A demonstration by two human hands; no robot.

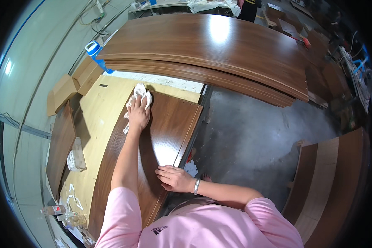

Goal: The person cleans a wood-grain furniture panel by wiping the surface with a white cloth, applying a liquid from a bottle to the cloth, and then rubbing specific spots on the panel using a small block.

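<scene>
A brown wood-grain panel (169,124) lies flat on the workbench in front of me. At its far left corner my left hand (139,111) presses a crumpled white cloth (136,97) against the surface, fingers over the cloth. Part of the cloth hangs past the panel's left edge. My right hand (173,177), with a bracelet on the wrist, rests on the panel's near right edge. Its fingers lie flat on the wood, and it holds nothing. Bright light reflects off the panel between the two hands.
Beyond the panel, a stack of similar brown boards (202,45) spans the gap. A blue bottle (96,51) and a cardboard box (64,91) stand at the back left. Another board (62,149), a white block (75,156) and a plastic bottle (53,210) are left. More boards (330,177) stand right.
</scene>
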